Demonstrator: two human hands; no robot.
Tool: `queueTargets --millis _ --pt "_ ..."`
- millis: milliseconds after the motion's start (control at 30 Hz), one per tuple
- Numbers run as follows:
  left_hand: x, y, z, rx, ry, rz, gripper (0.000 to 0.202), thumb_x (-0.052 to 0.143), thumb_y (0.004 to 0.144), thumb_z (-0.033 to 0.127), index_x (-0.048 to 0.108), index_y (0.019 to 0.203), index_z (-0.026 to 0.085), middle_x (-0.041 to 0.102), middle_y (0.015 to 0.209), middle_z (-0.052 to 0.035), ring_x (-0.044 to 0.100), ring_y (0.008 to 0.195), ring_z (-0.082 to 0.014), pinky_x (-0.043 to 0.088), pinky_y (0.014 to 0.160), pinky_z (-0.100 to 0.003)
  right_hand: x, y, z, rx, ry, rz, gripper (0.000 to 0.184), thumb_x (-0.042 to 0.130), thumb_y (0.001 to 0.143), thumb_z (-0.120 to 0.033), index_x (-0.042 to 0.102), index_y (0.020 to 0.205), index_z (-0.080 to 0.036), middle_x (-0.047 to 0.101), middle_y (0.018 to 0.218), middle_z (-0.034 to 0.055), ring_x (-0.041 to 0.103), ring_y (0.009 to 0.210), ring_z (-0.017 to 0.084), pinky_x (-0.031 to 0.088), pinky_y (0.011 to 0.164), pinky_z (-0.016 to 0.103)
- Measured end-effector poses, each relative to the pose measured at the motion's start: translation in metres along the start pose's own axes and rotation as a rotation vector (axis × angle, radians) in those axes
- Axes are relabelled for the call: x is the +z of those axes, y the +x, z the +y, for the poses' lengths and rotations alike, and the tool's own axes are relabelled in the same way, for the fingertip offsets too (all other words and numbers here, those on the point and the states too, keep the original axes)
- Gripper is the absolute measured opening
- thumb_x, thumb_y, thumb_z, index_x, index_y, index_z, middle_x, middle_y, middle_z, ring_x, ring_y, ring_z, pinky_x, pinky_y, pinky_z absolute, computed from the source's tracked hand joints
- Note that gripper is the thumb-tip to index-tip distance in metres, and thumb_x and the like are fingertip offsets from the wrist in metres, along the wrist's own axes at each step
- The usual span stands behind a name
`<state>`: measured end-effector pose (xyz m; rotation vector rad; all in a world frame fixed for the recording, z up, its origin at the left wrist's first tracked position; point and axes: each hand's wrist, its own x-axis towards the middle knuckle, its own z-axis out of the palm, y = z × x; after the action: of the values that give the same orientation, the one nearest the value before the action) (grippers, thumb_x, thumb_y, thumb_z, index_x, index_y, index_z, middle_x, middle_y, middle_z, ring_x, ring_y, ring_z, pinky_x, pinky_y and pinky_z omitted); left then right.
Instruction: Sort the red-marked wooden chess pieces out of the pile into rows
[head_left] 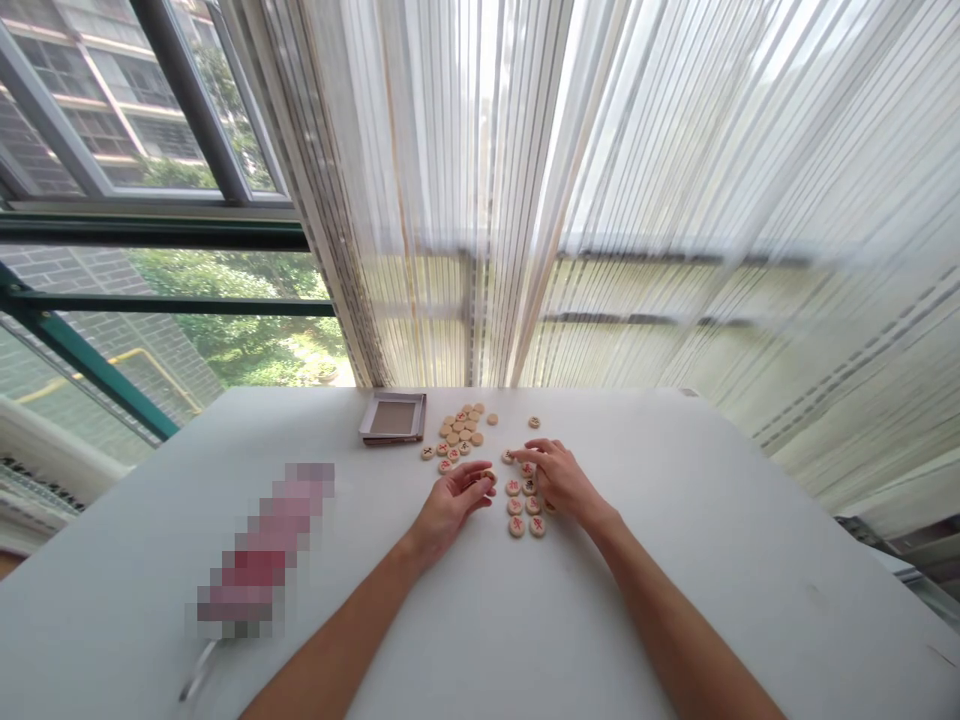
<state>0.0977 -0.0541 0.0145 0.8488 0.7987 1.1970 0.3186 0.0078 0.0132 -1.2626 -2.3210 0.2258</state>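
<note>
Round wooden Chinese chess pieces with red or black characters lie on the white table. My left hand is closed, pinching a Chinese chess piece between thumb and fingers. Over the right side of the rows, my right hand has its fingers stretched out, the index fingertip touching a black-marked piece at the far end. Below it, red-marked pieces and a black-marked one form two short columns. The right palm partly covers some of them.
Beyond my left hand is a loose heap of pieces, many blank side up. An open shallow box stands at the table's back edge. A single piece lies apart. A blurred-out pink object is at left. Curtains hang behind.
</note>
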Motion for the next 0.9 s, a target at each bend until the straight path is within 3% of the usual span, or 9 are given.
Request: queueTargets --millis 133,267,400,533,733,900 --pt "0.0 0.0 -0.001 0.014 -0.002 0.003 0.038 0.08 0.072 0.03 0.067 0.106 0.017 0.069 0.095 -0.0054 0.066 0.081 -0.0139 0.052 0.075 -0.025 -0.003 -0.001 -0.003 0.009 0.074 0.092 0.051 0.041 0.085 0.0 0.065 0.12 -0.029 0.062 0.116 0.0061 0.055 0.106 0.023 0.045 0.094 0.038" --pt "0.001 0.0 -0.002 0.044 -0.004 0.041 0.04 0.08 0.072 0.032 0.065 0.105 0.016 0.071 0.097 -0.0069 0.069 0.09 -0.0202 0.054 0.08 -0.031 -0.011 -0.007 -0.02 -0.001 0.224 0.243 0.041 0.041 0.089 -0.005 0.065 0.115 -0.025 0.063 0.107 0.0073 0.058 0.102 0.023 0.049 0.09 0.038" --pt "0.005 -0.002 -0.003 0.057 0.054 0.054 0.04 0.079 0.073 0.036 0.062 0.103 0.015 0.073 0.097 -0.0102 0.071 0.092 -0.0251 0.055 0.079 -0.035 -0.015 -0.018 -0.046 -0.071 0.37 0.228 0.03 0.051 0.092 -0.017 0.061 0.118 -0.027 0.062 0.107 0.0068 0.061 0.096 0.021 0.052 0.086 0.036" --pt "0.008 -0.005 -0.003 0.066 0.122 0.016 0.04 0.077 0.075 0.038 0.06 0.102 0.015 0.075 0.094 -0.0102 0.072 0.087 -0.0244 0.057 0.074 -0.033 -0.01 -0.023 -0.061 -0.134 0.417 0.223 0.035 0.065 0.085 -0.023 0.06 0.119 -0.027 0.061 0.112 0.0071 0.061 0.102 0.022 0.052 0.089 0.037" --pt "0.009 -0.007 -0.002 0.079 0.178 -0.03 0.038 0.072 0.08 0.04 0.06 0.104 0.014 0.076 0.09 -0.01 0.073 0.086 -0.0239 0.058 0.075 -0.034 -0.005 -0.024 -0.061 -0.155 0.414 0.239 0.021 0.064 0.087 -0.023 0.065 0.108 -0.025 0.065 0.1 0.0069 0.063 0.091 0.021 0.053 0.086 0.036" --pt "0.008 -0.009 0.0 0.083 0.187 -0.092 0.038 0.07 0.082 0.038 0.058 0.109 0.014 0.075 0.095 -0.011 0.071 0.092 -0.0254 0.056 0.08 -0.037 -0.007 -0.026 -0.059 -0.16 0.4 0.233 0.028 0.059 0.09 -0.021 0.063 0.117 -0.026 0.065 0.109 0.0075 0.063 0.102 0.021 0.051 0.091 0.036"
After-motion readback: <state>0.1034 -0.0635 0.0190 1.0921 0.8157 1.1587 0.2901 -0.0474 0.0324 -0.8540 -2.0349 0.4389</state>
